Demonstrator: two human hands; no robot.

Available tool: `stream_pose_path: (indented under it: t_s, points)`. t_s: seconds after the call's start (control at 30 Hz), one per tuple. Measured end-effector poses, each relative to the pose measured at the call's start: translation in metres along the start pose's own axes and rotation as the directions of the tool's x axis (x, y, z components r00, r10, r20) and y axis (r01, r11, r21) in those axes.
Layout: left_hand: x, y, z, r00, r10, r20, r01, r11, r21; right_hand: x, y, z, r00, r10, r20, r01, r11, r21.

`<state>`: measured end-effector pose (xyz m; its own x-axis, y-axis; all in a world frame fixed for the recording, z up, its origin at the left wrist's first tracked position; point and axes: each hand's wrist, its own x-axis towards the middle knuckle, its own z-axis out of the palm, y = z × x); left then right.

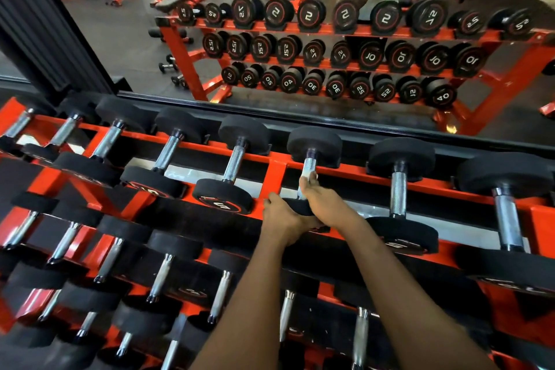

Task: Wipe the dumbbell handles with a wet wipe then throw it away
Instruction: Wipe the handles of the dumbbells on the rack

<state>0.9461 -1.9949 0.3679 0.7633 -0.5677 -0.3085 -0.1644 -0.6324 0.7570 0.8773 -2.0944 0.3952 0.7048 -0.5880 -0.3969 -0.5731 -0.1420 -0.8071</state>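
Head view looks down on both bare hands working at one dumbbell (314, 144), which lies on the top tier of an orange rack (276, 173). The right hand (322, 204) reaches forward over the dumbbell's near end, and its fingers (310, 181) curl round a white wet wipe (309, 166), pressing it against the chrome handle just short of the far black head. The left hand (279, 216) sits just beside the right wrist, touching it, with the thumb on top and the fingers wrapped under the near head (300, 208), gripping it. Only a short stretch of the handle shows, covered by the wipe. To the left of the left hand lies a neighbouring dumbbell (232, 165) with its handle bare, and another one (398, 189) lies to the right of the right hand. Beyond the fingertips, a mirror (300, 105) stands behind the rack and reflects the rows of weights.
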Motion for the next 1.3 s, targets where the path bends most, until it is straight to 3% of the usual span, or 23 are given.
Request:
stream_pose_path:
  t_s: [0.13, 0.3, 0.43, 0.47, 0.57, 0.7, 0.8, 0.87, 1.0, 1.13, 1.23, 1.3]
  points:
    - [-0.001, -0.001, 0.001, 1.0, 0.007, -0.011, -0.007, 1.0, 0.011, 0.002, -0.009, -0.003, 0.998, 0.042, 0.043, -0.038, 0.996, -0.085]
    - [-0.004, 0.0, 0.0, 1.0, 0.008, 0.008, -0.008, 1.0, 0.001, 0.02, -0.008, -0.004, 0.995, -0.051, 0.084, 0.066, 0.982, -0.175]
    - [-0.001, -0.002, 0.0, 1.0, 0.021, -0.005, -0.021, 1.0, 0.012, 0.019, 0.01, 0.004, 0.997, 0.008, 0.082, 0.011, 0.971, -0.238]
    - [-0.002, -0.002, 0.0, 1.0, 0.02, -0.003, -0.02, 1.0, 0.008, 0.02, 0.007, 0.004, 0.997, 0.033, 0.076, -0.018, 0.98, -0.198]
    - [-0.003, -0.001, -0.002, 1.0, 0.002, 0.007, -0.002, 1.0, 0.004, 0.039, -0.001, 0.001, 0.999, 0.043, 0.021, -0.046, 0.972, 0.231]
    - [-0.008, 0.004, -0.003, 1.0, -0.014, 0.009, 0.014, 1.0, 0.008, 0.069, -0.007, -0.005, 0.99, 0.097, -0.1, -0.018, 0.801, 0.598]
    - [-0.007, 0.004, -0.001, 1.0, 0.003, -0.01, -0.003, 1.0, 0.019, 0.081, -0.003, -0.004, 0.992, 0.124, -0.029, -0.065, 0.689, 0.722]
    - [-0.006, 0.003, 0.0, 1.0, 0.005, -0.02, -0.004, 1.0, 0.027, 0.081, 0.001, -0.001, 0.993, 0.108, 0.043, -0.107, 0.69, 0.716]
    - [-0.006, 0.004, 0.002, 0.999, 0.001, -0.041, -0.001, 1.0, 0.015, 0.079, 0.004, -0.006, 0.991, 0.058, 0.124, -0.121, 0.793, 0.597]
    - [-0.005, 0.003, 0.001, 0.999, 0.01, -0.042, -0.01, 1.0, 0.004, 0.085, 0.019, -0.01, 0.976, 0.142, 0.168, -0.195, 0.911, 0.363]
    - [-0.004, 0.003, 0.002, 0.999, 0.011, -0.049, -0.011, 1.0, -0.005, 0.085, 0.029, 0.0, 0.969, 0.224, 0.104, -0.244, 0.932, 0.269]
    - [-0.005, 0.003, 0.002, 0.999, 0.011, -0.046, -0.011, 1.0, -0.003, 0.083, 0.033, 0.007, 0.975, 0.219, -0.048, -0.207, 0.961, 0.184]
